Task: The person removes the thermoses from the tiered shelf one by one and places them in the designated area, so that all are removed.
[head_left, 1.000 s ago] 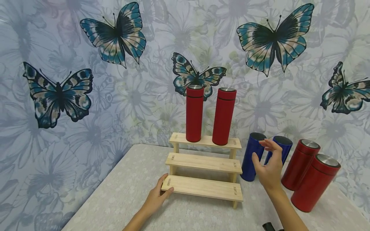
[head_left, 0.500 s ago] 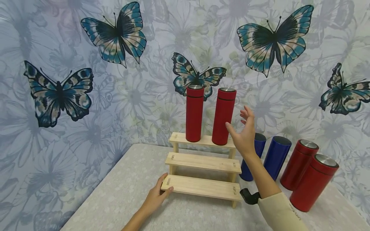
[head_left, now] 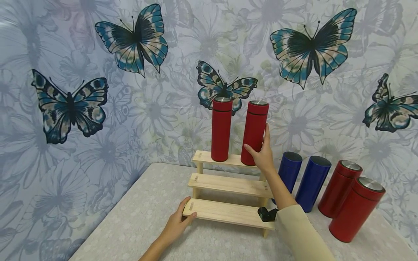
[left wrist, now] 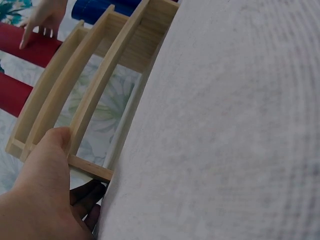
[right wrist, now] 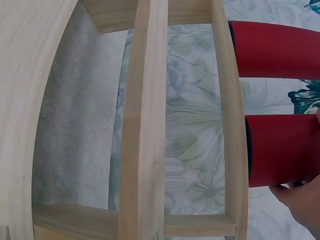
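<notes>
A three-step wooden display rack (head_left: 228,185) stands on the table, with two red thermos bottles upright on its top step. My right hand (head_left: 263,155) grips the lower half of the right red bottle (head_left: 253,130), thumb across its front and fingers along its right side. In the right wrist view that bottle (right wrist: 285,150) has its base at the top step. The left red bottle (head_left: 221,132) stands apart from the hand. My left hand (head_left: 174,223) holds the left end of the lowest step; in the left wrist view its thumb lies over the board and its fingers are underneath.
To the right of the rack stand two blue cylinders (head_left: 312,183) and two more red thermos bottles (head_left: 356,212) with steel lids. A patterned cloth covers the table (head_left: 137,217). Behind it hangs a backdrop (head_left: 156,119) printed with butterflies and flowers.
My right hand has moved left and up from above the blue cylinders to the right red bottle on the top step and taken hold of it. The left hand stays on the rack.
</notes>
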A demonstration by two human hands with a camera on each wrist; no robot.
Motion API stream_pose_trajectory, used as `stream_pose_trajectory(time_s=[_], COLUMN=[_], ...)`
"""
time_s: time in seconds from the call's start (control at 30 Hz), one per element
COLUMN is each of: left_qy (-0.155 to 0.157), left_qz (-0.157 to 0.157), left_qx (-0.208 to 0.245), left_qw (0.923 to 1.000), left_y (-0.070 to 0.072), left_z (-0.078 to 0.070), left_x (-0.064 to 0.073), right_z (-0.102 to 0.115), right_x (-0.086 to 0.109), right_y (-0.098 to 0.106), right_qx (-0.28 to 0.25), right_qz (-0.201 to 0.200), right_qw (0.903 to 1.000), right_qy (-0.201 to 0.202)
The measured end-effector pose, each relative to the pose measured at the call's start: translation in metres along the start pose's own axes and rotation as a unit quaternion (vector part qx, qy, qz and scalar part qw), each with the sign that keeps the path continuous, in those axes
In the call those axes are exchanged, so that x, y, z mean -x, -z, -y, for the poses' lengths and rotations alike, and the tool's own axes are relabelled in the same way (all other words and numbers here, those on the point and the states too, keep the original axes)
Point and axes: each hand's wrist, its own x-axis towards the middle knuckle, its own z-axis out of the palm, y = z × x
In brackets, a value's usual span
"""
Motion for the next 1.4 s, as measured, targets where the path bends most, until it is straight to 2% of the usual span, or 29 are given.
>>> stream_pose_trajectory(time_s=[0.17,0.3,0.5,0.57,0.63,0.73,0.83,0.93,1.03,1.2,1.3,1.4], left_qy=[0.001,0.0,-0.001,-0.004,-0.004,-0.003,-0.002,-0.002,0.0,0.003,0.004,0.007], left_qz=[-0.005,-0.004,0.002,0.001,-0.001,-0.003,-0.003,-0.003,-0.003,-0.006,-0.003,-0.001], left_qx=[0.002,0.002,0.003,0.001,-0.001,-0.003,-0.003,-0.001,-0.001,-0.001,0.001,0.001], left_qw=[1.0,1.0,1.0,1.0,1.0,1.0,1.0,1.0,1.0,1.0,1.0,1.0], left_y=[0.0,0.0,0.0,0.0,0.001,0.0,0.0,0.0,0.001,0.002,0.001,0.001], left_z=[-0.001,0.0,0.0,0.0,0.0,0.001,0.0,0.0,0.0,-0.001,-0.003,-0.004], left_x=[0.0,0.0,0.0,0.0,0.0,0.001,0.001,0.001,0.001,0.001,0.001,0.002], right_z=[-0.013,-0.009,0.019,0.026,0.029,0.022,0.023,0.035,0.039,0.043,0.041,0.031], right_x=[-0.002,0.004,0.025,0.032,0.038,0.045,0.057,0.072,0.084,0.097,0.106,0.114], right_y=[-0.003,-0.003,-0.001,0.0,0.001,0.004,0.007,0.012,0.019,0.036,0.05,0.066], right_qx=[0.028,0.022,-0.01,-0.005,-0.004,0.012,0.024,0.033,0.041,0.048,0.076,0.097], right_qz=[-0.019,-0.043,-0.055,-0.06,-0.064,-0.076,-0.091,-0.098,-0.097,-0.099,-0.113,-0.124], right_qw=[0.9993,0.9983,0.9974,0.997,0.9968,0.9955,0.9926,0.9893,0.9873,0.9866,0.9848,0.9844], right_qy=[0.018,0.031,0.045,0.048,0.049,0.056,0.077,0.103,0.119,0.12,0.108,0.078])
